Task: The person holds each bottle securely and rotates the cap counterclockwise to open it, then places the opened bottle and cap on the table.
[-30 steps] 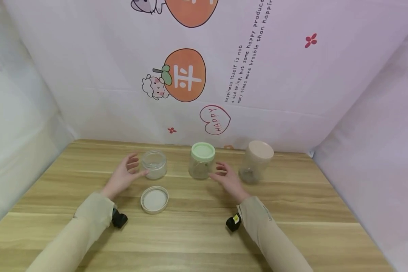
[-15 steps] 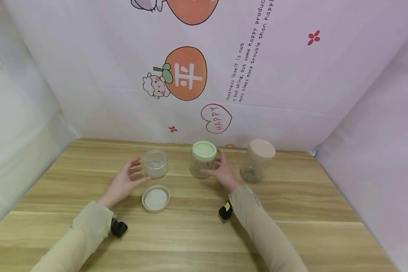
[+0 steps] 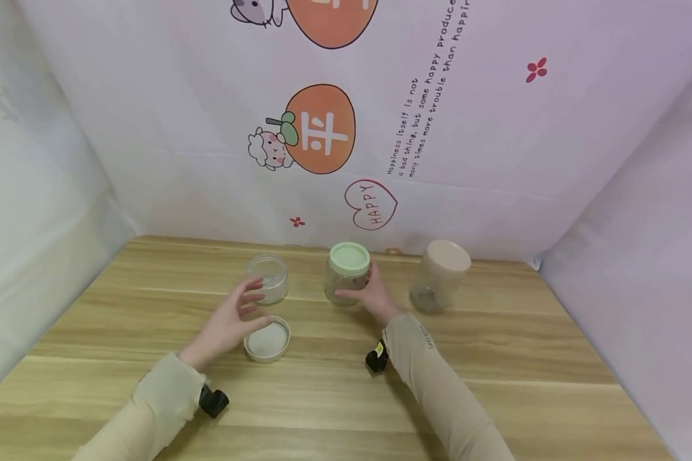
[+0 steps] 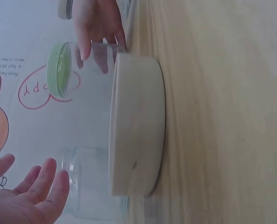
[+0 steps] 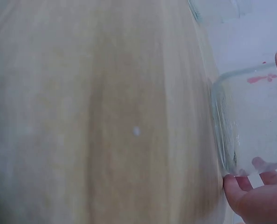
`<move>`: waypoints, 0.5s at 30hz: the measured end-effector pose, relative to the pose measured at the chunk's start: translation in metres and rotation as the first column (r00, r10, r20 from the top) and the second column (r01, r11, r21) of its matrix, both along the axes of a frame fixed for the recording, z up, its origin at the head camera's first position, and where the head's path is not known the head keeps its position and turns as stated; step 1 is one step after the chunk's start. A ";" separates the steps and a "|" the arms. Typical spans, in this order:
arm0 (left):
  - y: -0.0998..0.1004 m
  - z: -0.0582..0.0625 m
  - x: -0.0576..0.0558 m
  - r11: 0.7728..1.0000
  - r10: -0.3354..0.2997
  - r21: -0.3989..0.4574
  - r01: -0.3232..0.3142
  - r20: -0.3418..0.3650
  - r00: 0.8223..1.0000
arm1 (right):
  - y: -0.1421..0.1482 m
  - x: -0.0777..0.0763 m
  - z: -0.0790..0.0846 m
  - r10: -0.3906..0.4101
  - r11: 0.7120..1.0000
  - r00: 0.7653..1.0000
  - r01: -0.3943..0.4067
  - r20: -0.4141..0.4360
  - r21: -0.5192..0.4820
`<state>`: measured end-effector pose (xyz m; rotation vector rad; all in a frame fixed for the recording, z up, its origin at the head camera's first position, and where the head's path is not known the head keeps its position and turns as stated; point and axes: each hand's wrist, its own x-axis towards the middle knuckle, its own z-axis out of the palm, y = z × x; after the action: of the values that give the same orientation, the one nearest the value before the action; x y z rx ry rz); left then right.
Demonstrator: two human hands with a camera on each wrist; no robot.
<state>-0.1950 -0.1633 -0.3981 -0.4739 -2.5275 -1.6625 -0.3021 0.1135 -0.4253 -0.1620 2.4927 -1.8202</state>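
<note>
Pulled back from the open jar (image 3: pixel 273 282), your left hand (image 3: pixel 229 325) spreads near the loose lid (image 3: pixel 270 340) while your right hand (image 3: pixel 376 299) grips the green-lidded jar (image 3: pixel 346 274) upright on the table (image 3: pixel 317 410).

Cloth (image 3: pixel 478 153), beyond left hand (image 3: pixel 226 326) and right hand (image 3: pixel 375 296). Orange fruit (image 3: pixel 345 118), between them: "平". Red heart (image 3: pixel 371 204), beyond right hand: "HAPPY". Print (image 3: pixel 431 112), farther right, cut off above: "Happiness itself is not / a bad thing, but some happy produce… / many times more trouble than happin…".
</note>
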 end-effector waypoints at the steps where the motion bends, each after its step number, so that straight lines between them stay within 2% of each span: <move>1: 0.002 0.001 0.001 1.000 -0.005 0.006 0.005 -0.002 1.000 | -0.001 0.000 0.000 -0.007 1.000 1.000 0.007 -0.010 0.000; 9: 0.014 0.007 0.006 1.000 -0.017 0.021 0.017 0.016 1.000 | -0.009 -0.003 0.003 -0.061 0.998 0.992 0.061 -0.114 -0.003; 15: 0.022 0.011 0.016 1.000 0.020 -0.003 -0.020 0.018 1.000 | -0.005 0.011 0.000 -0.024 0.998 0.989 0.016 -0.147 -0.055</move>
<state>-0.1793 -0.1415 -0.3872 -0.4350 -2.5385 -1.6645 -0.2911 0.1086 -0.4256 -0.2856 2.5502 -1.9525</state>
